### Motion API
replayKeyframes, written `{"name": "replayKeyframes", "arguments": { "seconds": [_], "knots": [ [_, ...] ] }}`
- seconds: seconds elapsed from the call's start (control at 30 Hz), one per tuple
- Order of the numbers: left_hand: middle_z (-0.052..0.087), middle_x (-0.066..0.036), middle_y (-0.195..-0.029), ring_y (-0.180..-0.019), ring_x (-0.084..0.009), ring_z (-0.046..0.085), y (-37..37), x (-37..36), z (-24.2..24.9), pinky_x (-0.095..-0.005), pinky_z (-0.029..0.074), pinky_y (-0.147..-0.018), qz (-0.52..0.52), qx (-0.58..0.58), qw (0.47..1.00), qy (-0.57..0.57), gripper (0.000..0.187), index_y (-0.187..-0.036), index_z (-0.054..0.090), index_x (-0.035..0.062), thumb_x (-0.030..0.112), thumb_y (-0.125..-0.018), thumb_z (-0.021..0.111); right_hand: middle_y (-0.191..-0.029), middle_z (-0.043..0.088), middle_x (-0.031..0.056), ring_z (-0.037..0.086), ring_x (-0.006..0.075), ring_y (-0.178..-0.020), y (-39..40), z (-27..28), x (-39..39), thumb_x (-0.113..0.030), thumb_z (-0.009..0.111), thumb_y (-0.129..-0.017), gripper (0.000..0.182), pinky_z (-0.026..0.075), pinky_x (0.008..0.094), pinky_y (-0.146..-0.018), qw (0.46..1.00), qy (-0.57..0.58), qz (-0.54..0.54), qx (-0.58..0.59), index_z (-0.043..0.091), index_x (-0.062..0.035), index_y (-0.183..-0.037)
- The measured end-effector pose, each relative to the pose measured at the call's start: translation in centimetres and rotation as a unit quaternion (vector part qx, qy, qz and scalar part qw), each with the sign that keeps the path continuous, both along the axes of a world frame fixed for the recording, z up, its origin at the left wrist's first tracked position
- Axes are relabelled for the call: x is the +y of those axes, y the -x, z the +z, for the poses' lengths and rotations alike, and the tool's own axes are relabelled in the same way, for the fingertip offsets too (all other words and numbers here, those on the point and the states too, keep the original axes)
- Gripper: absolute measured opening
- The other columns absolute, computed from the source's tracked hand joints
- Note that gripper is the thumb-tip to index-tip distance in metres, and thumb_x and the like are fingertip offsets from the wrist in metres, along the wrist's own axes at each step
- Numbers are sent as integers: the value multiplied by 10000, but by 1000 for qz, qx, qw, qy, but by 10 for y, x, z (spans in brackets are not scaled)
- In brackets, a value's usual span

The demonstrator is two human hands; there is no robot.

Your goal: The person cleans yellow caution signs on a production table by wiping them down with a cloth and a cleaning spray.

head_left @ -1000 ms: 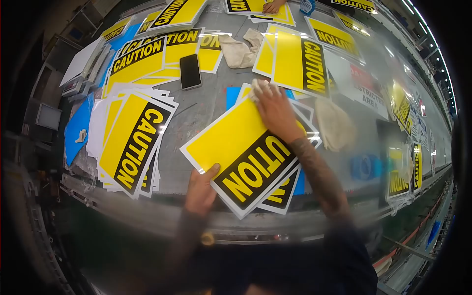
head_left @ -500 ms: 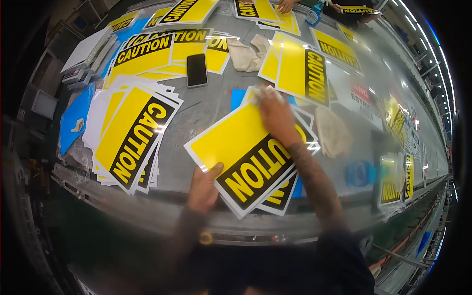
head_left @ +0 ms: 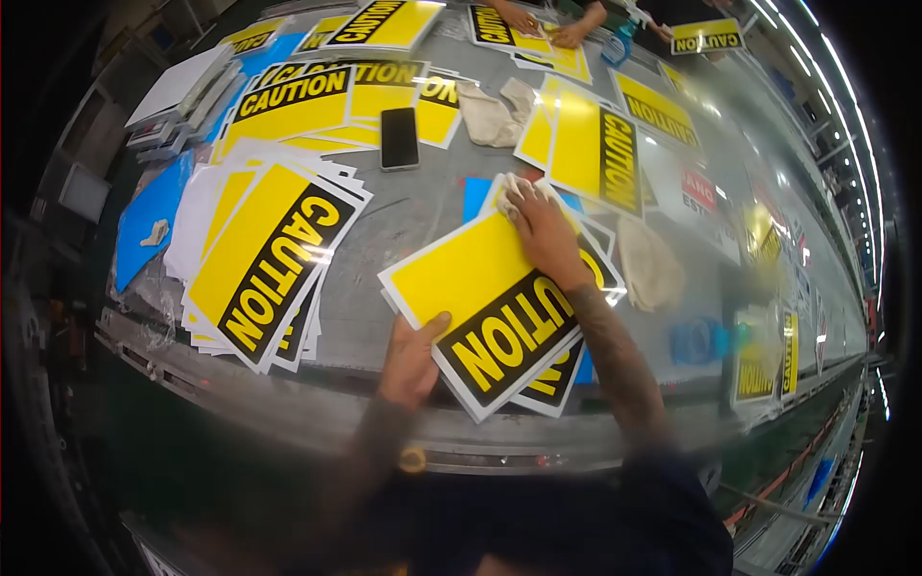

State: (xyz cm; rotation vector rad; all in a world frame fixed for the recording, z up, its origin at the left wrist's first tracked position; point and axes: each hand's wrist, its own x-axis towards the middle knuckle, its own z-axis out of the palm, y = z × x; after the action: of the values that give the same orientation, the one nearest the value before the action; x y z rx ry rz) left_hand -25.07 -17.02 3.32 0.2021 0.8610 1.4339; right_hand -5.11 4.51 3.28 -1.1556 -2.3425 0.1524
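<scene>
A yellow and black CAUTION sign [head_left: 456,274] lies slanted in front of me, on top of at least one more sign and some blue sheet. At its near left edge, my left hand [head_left: 413,360] grips it with the thumb on the face; the other fingers are partly hidden beneath. My right hand [head_left: 545,230] presses a bunched white cloth [head_left: 503,200] against the sign's far upper corner, its fingers bent over the cloth. The right forearm crosses part of the black lettering band.
A fanned stack of CAUTION signs [head_left: 274,250] sits to the left. Beyond are a black phone [head_left: 400,139], a pale cloth [head_left: 490,113] and more signs [head_left: 581,144]. Another cloth [head_left: 648,264] and a blurred blue bottle [head_left: 696,341] are at right. Another person's hands [head_left: 567,34] work across the table.
My right hand and the cloth, blurred before, now show sharply at the sign's far corner. My left hand keeps its grip. The view has shifted slightly, and more of the other person's hands shows.
</scene>
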Motion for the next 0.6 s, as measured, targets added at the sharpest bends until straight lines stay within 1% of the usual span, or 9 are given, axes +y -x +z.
{"name": "replayKeyframes", "arguments": {
  "seconds": [0.03, 0.1, 0.13, 0.23, 0.27, 0.3, 0.37, 0.53, 0.6],
  "knots": [
    [624, -153, -1488, -1364, -293, 625, 0, 1, 0, -429, 513, -1153, -3, -6, 1000, -4, 574, -1548, 480, 6, -49, -1015, 687, -1582, 558, 213, 467, 473, -1490, 3, -7, -8, -214, 596, -1070, 478, 326, 553, -1281, 1000, -17, -4, -9, 590, -48, -1518],
    [609, -144, -1519, -1387, -294, 610, 2, 3, 15, -439, 493, -1177, -10, -36, 999, -14, 546, -1579, 474, 41, 84, -1072, 671, -1661, 467, 201, 390, 510, -1530, 17, -5, -31, -193, 609, -1059, 551, 277, 590, -1297, 1000, 2, 26, 0, 513, -79, -1589],
    [602, -139, -1535, -1398, -295, 603, 2, 4, 20, -443, 484, -1189, -15, -50, 998, -17, 539, -1595, 471, 59, 151, -1100, 663, -1656, 478, 200, 399, 499, -1532, 27, -3, -45, -185, 610, -1057, 568, 276, 581, -1301, 998, -7, 58, 2, 501, -105, -1608],
    [573, -130, -1582, -1434, -305, 573, 14, 11, 17, -458, 445, -1226, -3, -206, 978, -29, 581, -1640, 440, 113, 433, -1163, 530, -1684, 469, 171, 400, 445, -1561, 62, 18, -95, -203, 556, -1094, 528, 264, 542, -1321, 979, 114, 163, 47, 508, -114, -1612],
    [555, -130, -1605, -1446, -309, 560, 12, 13, 12, -461, 421, -1246, 13, -160, 987, -33, 713, -1644, 434, 130, 639, -1148, 380, -1686, 469, 174, 401, 431, -1567, 74, 42, -117, -219, 541, -1105, 501, 262, 532, -1327, 962, 176, 186, 93, 533, -112, -1594],
    [551, -138, -1606, -1449, -306, 559, 14, 12, 13, -462, 427, -1242, 26, -173, 983, -60, 785, -1645, 425, 121, 701, -1118, 388, -1677, 479, 172, 402, 420, -1569, 83, 42, -130, -226, 547, -1101, 472, 267, 527, -1327, 955, 191, 209, 92, 570, -92, -1553],
    [512, -154, -1636, -1491, -309, 519, 20, 11, 7, -480, 397, -1265, 37, -147, 988, -31, 880, -1654, 405, 106, 771, -1078, 398, -1675, 482, 170, 404, 418, -1568, 91, 44, -150, -222, 565, -1091, 454, 277, 522, -1323, 942, 184, 276, 48, 589, -67, -1517],
    [525, -142, -1625, -1506, -298, 501, 20, 10, 13, -468, 381, -1273, -3, -239, 970, -53, 894, -1652, 412, 121, 796, -1065, 390, -1633, 519, 192, 403, 458, -1558, 96, 29, -114, -226, 599, -1064, 476, 294, 523, -1310, 981, 121, 141, 50, 586, -61, -1510],
    [536, -137, -1614, -1497, -305, 511, 16, 12, 16, -473, 392, -1265, 54, -173, 981, -62, 858, -1635, 438, 131, 780, -1077, 384, -1634, 521, 185, 409, 442, -1559, 104, 36, -127, -218, 599, -1063, 471, 296, 525, -1310, 971, 116, 202, 50, 589, -64, -1508]
  ]
}}
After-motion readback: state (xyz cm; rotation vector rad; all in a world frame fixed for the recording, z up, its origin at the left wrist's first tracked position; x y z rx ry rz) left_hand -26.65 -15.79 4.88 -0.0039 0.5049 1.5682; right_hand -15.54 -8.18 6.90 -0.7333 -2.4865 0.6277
